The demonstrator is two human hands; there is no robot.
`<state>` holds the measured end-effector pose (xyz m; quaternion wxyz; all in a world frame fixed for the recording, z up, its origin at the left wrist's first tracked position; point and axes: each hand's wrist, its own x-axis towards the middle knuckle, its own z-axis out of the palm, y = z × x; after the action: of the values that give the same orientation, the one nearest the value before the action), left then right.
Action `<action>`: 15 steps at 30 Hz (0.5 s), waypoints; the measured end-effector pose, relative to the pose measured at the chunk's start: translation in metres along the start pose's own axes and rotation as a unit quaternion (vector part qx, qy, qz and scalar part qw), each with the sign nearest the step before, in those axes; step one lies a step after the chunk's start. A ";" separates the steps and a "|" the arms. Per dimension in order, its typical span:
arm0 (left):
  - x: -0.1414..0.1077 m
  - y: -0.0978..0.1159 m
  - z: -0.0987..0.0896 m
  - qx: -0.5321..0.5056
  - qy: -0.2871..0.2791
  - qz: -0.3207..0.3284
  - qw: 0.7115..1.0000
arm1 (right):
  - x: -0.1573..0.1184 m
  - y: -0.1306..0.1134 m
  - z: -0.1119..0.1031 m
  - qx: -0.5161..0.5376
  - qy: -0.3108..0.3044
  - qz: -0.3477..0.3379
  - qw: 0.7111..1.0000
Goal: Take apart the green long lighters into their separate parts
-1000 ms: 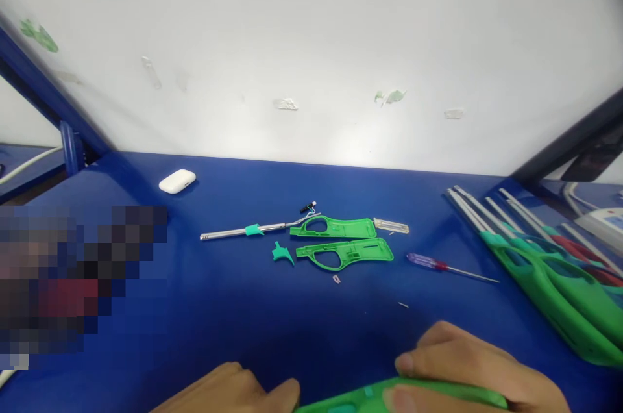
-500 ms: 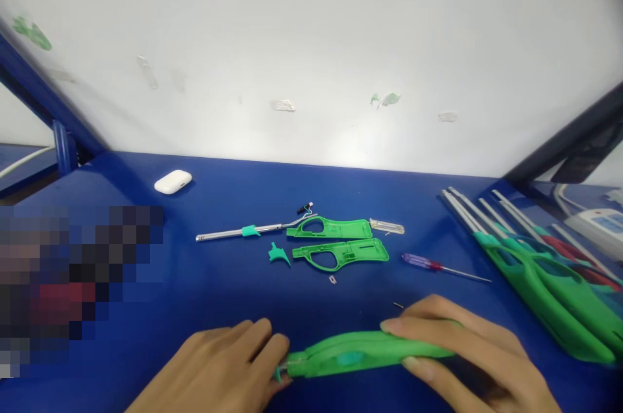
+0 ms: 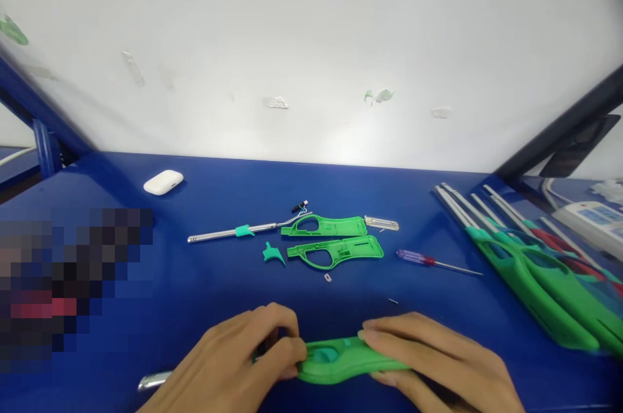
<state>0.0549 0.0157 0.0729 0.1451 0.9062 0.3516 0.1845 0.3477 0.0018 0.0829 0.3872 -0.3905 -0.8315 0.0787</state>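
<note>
I have the lighter (image 3: 353,361) in both hands, low and near me, its green body running crosswise from one grip to the other. My left grip (image 3: 243,361) is bent tight around one end, fingertips pressed to the plastic; my right grip (image 3: 440,361) holds the other end, fingers over the top and thumb below. Teal shows in the body between them. Past my left wrist a metal tip (image 3: 154,380) pokes out, roughly in line with the body; my hand hides what lies between.

Ahead of both grips, on the blue desk (image 3: 224,186), two open green shells lie one beyond the other, the far shell (image 3: 341,227) and the near shell (image 3: 360,249). Ahead of my left grip is a rod (image 3: 209,236) with a teal sleeve (image 3: 244,231), its thin end reaching the far shell; a teal trigger (image 3: 274,254) lies on the nearer side. A small clip (image 3: 328,278) sits ahead of the gap between my grips. Ahead of my right grip are a pin (image 3: 393,301), then a screwdriver (image 3: 415,258), then a clear tank (image 3: 384,224) by the far shell. Farther right of that grip, more lighters (image 3: 530,289) lie heaped.
</note>
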 end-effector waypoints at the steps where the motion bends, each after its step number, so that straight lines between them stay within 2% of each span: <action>1: -0.002 0.000 0.000 0.046 0.011 0.022 0.999 | 0.000 0.000 0.001 -0.021 -0.006 -0.013 1.000; 4: -0.007 0.001 -0.001 0.170 0.057 0.071 0.981 | -0.001 0.001 0.003 -0.085 -0.033 -0.045 0.995; 6: -0.008 0.002 -0.001 0.208 0.074 0.093 0.971 | -0.001 0.001 0.004 -0.095 -0.046 -0.049 0.993; 10: -0.008 0.001 0.000 0.220 0.053 0.117 0.967 | 0.000 -0.003 0.007 -0.051 -0.073 -0.015 0.996; 15: -0.015 -0.005 0.010 0.234 0.099 0.114 0.960 | -0.008 -0.003 0.009 -0.039 -0.098 0.038 0.994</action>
<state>0.0466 0.0075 0.0584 -0.1286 0.9262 0.2921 0.2006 0.3426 -0.0044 0.0735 0.2851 -0.4272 -0.8524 0.0985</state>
